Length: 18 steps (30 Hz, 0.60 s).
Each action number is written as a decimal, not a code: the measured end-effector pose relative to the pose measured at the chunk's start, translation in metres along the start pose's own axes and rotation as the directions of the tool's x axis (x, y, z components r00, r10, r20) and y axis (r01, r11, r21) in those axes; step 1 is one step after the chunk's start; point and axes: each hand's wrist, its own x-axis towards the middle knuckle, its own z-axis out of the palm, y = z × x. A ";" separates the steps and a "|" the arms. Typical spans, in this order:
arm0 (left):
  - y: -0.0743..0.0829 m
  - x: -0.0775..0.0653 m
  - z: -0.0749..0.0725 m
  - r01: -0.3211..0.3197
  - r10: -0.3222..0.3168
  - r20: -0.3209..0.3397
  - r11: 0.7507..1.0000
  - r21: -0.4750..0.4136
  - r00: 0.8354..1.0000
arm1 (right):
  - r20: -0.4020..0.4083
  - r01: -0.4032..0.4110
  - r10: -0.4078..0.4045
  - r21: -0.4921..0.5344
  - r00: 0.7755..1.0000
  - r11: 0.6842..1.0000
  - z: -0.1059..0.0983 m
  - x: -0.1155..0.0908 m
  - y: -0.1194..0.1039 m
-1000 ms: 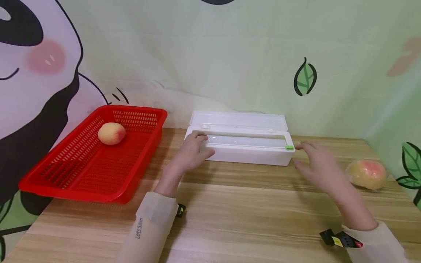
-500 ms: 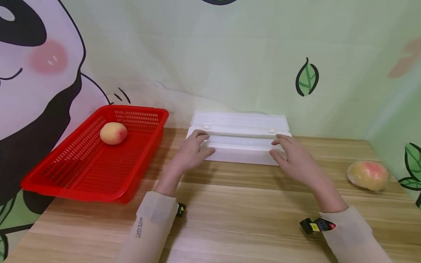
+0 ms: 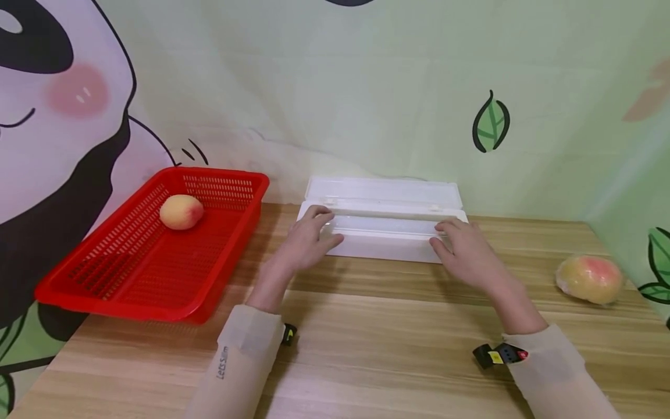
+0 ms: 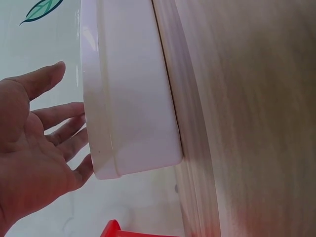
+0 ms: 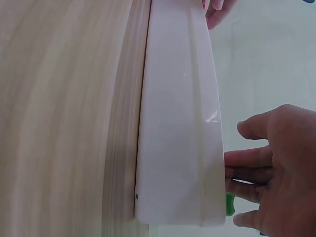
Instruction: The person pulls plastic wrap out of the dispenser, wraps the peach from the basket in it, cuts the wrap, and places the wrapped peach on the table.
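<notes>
Two loose, spread hands at a long white plastic box.
From the left: a red lattice basket [image 3: 162,270] cradles a fuzzy, rounded peach [image 3: 181,212]; then my left hand [image 3: 306,240], thumb well apart from gently bent fingers at the box's top edge, gripping nothing I can see; the smooth, oblong box [image 3: 382,247], hinged lid [image 3: 382,189] tipped back, on streaky wood-grain table [image 3: 377,337]; my right hand [image 3: 466,250], likewise spread at its top; a glossy, film-wrapped peach [image 3: 590,279].
</notes>
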 end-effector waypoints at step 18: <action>-0.003 0.001 0.000 -0.048 0.043 -0.068 0.997 -0.066 0.997 | -0.151 0.085 -0.077 0.048 0.985 0.995 -0.001 0.001 0.004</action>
